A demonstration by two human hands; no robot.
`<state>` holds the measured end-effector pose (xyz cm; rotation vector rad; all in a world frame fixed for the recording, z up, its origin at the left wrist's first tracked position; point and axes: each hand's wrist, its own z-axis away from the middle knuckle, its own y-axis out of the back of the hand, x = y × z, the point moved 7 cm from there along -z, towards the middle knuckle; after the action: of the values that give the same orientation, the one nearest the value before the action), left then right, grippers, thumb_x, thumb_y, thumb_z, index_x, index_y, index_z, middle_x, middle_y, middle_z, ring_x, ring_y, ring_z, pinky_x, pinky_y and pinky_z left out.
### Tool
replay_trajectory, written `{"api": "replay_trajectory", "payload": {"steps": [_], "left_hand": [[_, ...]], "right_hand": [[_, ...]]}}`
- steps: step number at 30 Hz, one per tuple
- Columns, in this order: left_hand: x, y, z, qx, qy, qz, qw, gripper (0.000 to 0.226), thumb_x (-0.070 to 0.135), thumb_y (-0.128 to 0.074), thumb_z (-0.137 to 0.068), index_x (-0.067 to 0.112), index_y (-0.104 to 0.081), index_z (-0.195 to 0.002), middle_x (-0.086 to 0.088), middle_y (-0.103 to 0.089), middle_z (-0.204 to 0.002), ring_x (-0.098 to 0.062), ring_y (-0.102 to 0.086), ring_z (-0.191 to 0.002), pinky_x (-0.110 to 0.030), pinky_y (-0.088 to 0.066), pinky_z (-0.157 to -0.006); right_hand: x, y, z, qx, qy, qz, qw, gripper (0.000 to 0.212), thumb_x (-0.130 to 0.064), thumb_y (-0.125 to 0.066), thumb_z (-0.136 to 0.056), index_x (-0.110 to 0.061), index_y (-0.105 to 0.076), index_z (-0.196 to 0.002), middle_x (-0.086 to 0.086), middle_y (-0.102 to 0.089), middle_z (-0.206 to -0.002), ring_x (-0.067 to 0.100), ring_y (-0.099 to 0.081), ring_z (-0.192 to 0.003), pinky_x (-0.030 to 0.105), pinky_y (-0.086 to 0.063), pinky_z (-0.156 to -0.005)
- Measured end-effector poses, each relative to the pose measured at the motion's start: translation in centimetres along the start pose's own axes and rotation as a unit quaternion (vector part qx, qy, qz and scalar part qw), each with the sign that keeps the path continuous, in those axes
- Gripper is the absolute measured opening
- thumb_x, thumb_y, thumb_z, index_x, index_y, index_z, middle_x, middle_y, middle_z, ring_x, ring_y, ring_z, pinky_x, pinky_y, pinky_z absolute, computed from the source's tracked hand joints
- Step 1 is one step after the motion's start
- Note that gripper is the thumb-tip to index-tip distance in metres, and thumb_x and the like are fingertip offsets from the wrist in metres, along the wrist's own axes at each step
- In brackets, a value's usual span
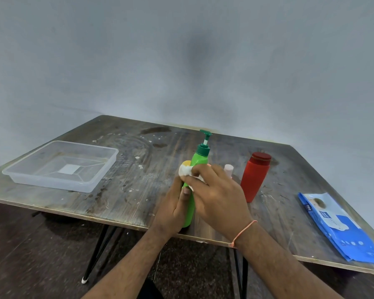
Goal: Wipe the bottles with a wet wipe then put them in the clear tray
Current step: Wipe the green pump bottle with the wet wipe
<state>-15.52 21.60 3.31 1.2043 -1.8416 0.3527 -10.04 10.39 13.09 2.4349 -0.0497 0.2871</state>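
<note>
Both forearms reach forward from below. The left hand [173,209] wraps its fingers around the lower body of a tall green plastic pump bottle [195,169], upright at the near edge of the worn wooden table [125,190]. The right hand [219,196] pinches a crumpled white wet wipe [186,171] against the bottle's upper side. Farther left lies the clear plastic tray [61,166], holding nothing.

Head cam, fwd-down, near table [121,197]

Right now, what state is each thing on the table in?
Green pump bottle: upright, held by left hand.
Wet wipe: pressed on the bottle by right hand.
Clear tray: empty.
Red bottle: upright, capped.
Blue wipes pack: lying flat.
</note>
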Motion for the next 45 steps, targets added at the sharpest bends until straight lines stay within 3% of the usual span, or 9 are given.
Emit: {"api": "replay_trajectory", "payload": {"steps": [5, 10, 15, 22, 29, 36, 41, 45], "left_hand": [[-0.2, 0.1, 0.2, 0.001, 0.008, -0.053, 0.999, 0.082, 0.082, -0.031, -0.098, 0.021, -0.049, -0.149, 0.015, -0.066, -0.124, -0.005, -0.067, -0.109, -0.034, -0.057, -0.084], [-0.7, 0.1, 0.4, 0.005, 0.018, -0.099, 0.995, 0.075, 0.079, -0.041, -0.097, 0.025, -0.042, -0.149, 0.012, -0.06, -0.127, -0.003, -0.061, -0.109, -0.034, -0.056, -0.084], [-0.6, 0.1, 0.3, 0.016, 0.042, -0.094, 0.995, 0.083, 0.084, -0.054, -0.088, 0.027, -0.041, -0.146, 0.012, -0.056, -0.125, -0.003, -0.06, -0.105, -0.019, -0.051, -0.081], [-1.7, 0.8, 0.3, 0.057, 0.092, -0.055, 0.993, 0.094, 0.07, -0.091, -0.064, 0.036, -0.038, -0.134, 0.014, -0.059, -0.119, -0.004, -0.065, -0.097, -0.04, -0.061, -0.078], [-1.3, 1.2, 0.5, 0.074, 0.092, -0.065, 0.991, 0.095, 0.051, -0.099, -0.063, 0.048, -0.031, -0.129, 0.016, -0.058, -0.121, 0.003, -0.063, -0.1, -0.034, -0.061, -0.08], [-0.9, 1.4, 0.6, 0.093, 0.066, -0.08, 0.99, 0.086, 0.044, -0.098, -0.069, 0.045, -0.035, -0.127, 0.02, -0.059, -0.122, 0.001, -0.063, -0.104, -0.036, -0.062, -0.08], [-1.3, 1.6, 0.5, 0.102, 0.078, -0.055, 0.99, 0.086, 0.042, -0.098, -0.069, 0.044, -0.038, -0.13, 0.022, -0.059, -0.121, -0.003, -0.065, -0.104, -0.042, -0.062, -0.082], [-1.6, 1.6, 0.1, 0.093, 0.075, -0.044, 0.992, 0.091, 0.041, -0.1, -0.068, 0.039, -0.039, -0.136, 0.023, -0.057, -0.126, 0.0, -0.063, -0.11, -0.033, -0.06, -0.087]], "right_hand": [[2.8, 1.4, -1.3, 0.034, -0.068, -0.034, 0.997, 0.035, -0.022, -0.061, -0.099, -0.021, -0.075, -0.131, -0.001, -0.065, -0.119, 0.022, -0.062, -0.102, 0.034, -0.058, -0.07], [5.5, 1.7, -2.2, 0.025, -0.106, -0.057, 0.992, 0.035, -0.019, -0.063, -0.099, -0.028, -0.075, -0.131, -0.005, -0.066, -0.116, 0.02, -0.062, -0.105, 0.031, -0.055, -0.073], [5.6, 1.5, -2.8, 0.024, -0.101, -0.044, 0.994, 0.033, -0.019, -0.071, -0.099, -0.033, -0.076, -0.129, -0.006, -0.066, -0.11, 0.022, -0.063, -0.099, 0.034, -0.055, -0.07], [4.8, 1.7, -3.4, 0.034, -0.1, -0.027, 0.994, 0.031, -0.014, -0.078, -0.092, -0.029, -0.079, -0.12, -0.003, -0.066, -0.102, 0.025, -0.065, -0.093, 0.034, -0.055, -0.071], [4.7, 1.4, -3.5, 0.05, -0.095, -0.006, 0.994, 0.034, -0.005, -0.078, -0.088, -0.022, -0.08, -0.117, 0.002, -0.068, -0.102, 0.028, -0.066, -0.092, 0.035, -0.054, -0.078], [4.0, 1.5, -4.0, 0.063, -0.085, 0.047, 0.993, 0.025, -0.014, -0.062, -0.094, -0.017, -0.078, -0.113, 0.003, -0.067, -0.102, 0.03, -0.066, -0.09, 0.04, -0.059, -0.067], [4.3, 1.3, -2.8, 0.063, -0.082, 0.037, 0.994, 0.032, -0.014, -0.067, -0.098, -0.02, -0.075, -0.128, 0.001, -0.068, -0.114, 0.026, -0.067, -0.098, 0.037, -0.06, -0.075], [5.5, 1.0, -1.7, 0.077, -0.115, 0.01, 0.99, 0.031, -0.011, -0.074, -0.097, -0.025, -0.077, -0.125, -0.003, -0.071, -0.109, 0.024, -0.067, -0.091, 0.035, -0.057, -0.071]]}}
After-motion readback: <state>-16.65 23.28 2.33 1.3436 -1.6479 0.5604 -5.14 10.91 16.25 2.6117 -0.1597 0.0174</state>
